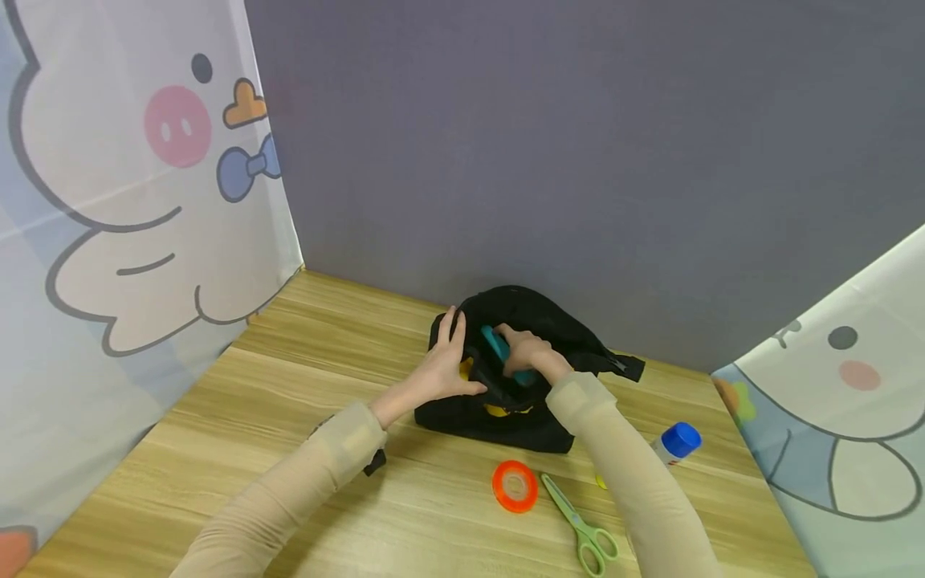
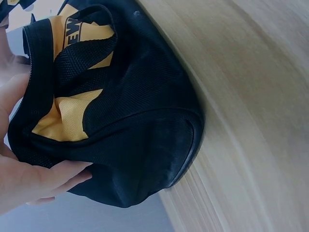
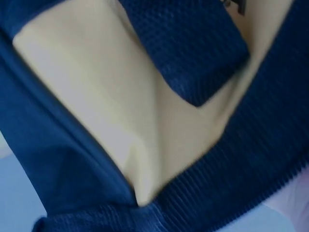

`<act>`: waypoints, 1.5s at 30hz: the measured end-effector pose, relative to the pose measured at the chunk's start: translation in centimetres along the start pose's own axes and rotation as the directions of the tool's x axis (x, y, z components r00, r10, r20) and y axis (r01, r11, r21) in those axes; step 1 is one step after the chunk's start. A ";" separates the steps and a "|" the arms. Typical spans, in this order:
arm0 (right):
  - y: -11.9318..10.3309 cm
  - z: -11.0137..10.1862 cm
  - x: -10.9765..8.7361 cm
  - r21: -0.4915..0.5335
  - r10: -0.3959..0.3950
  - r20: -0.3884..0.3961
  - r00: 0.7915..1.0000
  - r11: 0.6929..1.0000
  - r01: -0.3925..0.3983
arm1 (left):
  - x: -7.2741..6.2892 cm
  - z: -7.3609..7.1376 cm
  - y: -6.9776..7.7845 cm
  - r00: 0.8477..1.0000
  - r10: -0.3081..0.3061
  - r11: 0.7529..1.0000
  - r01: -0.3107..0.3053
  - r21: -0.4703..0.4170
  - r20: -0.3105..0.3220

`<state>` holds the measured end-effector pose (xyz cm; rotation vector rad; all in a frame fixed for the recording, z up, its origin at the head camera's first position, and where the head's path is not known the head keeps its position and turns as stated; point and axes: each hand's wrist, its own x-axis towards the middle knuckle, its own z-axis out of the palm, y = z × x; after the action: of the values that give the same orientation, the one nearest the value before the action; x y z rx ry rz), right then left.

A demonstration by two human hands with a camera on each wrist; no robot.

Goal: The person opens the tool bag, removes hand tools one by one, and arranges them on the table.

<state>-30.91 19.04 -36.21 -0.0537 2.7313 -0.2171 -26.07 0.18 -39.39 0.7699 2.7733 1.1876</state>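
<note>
A black zip bag (image 1: 491, 433) with yellow panels lies on the table, its mouth gaping. My left hand (image 1: 437, 373) has its fingers and thumb spread wide at the left side of the mouth. In the left wrist view its fingers (image 2: 63, 175) lie straight against the black fabric beside the rim. My right hand (image 1: 523, 349) is over the mouth and grips a teal object (image 1: 495, 343), which is partly hidden by the hand and the bag; I cannot tell its kind. Close up, the right wrist view shows only the bag's yellow panel (image 3: 106, 96) and dark webbing (image 3: 193, 63).
In front of the bag lie an orange tape roll (image 1: 499, 486) and green scissors (image 1: 574, 518). A glue stick with a blue cap (image 1: 681, 440) stands right of my right forearm, and a small yellow thing (image 1: 601, 482) peeks out beside the sleeve. A grey wall (image 1: 578, 160) rises behind the table.
</note>
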 end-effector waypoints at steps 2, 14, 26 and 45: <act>-0.2 -0.4 -0.3 -0.012 -0.013 -0.013 1.000 1.000 0.012 | 0.0 0.0 0.0 1.000 -0.004 1.000 0.004 -0.001 0.004; -0.5 -2.7 -1.7 -0.008 -0.046 -0.015 0.999 0.999 0.046 | 0.1 0.1 -0.1 1.000 -0.008 1.000 0.008 0.007 0.001; -0.8 -4.4 -2.7 -0.005 -0.042 -0.001 0.999 0.999 0.042 | 0.0 0.2 -0.1 1.000 -0.007 1.000 0.007 -0.004 -0.005; -0.5 -5.8 -5.6 -0.063 -0.137 -0.027 0.990 0.989 0.135 | -0.3 0.1 -0.1 1.000 0.008 1.000 -0.008 -0.021 -0.016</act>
<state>-28.03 19.73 -28.66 -0.2560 2.7678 -0.1736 -25.84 0.05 -39.61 0.7741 2.7683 1.2281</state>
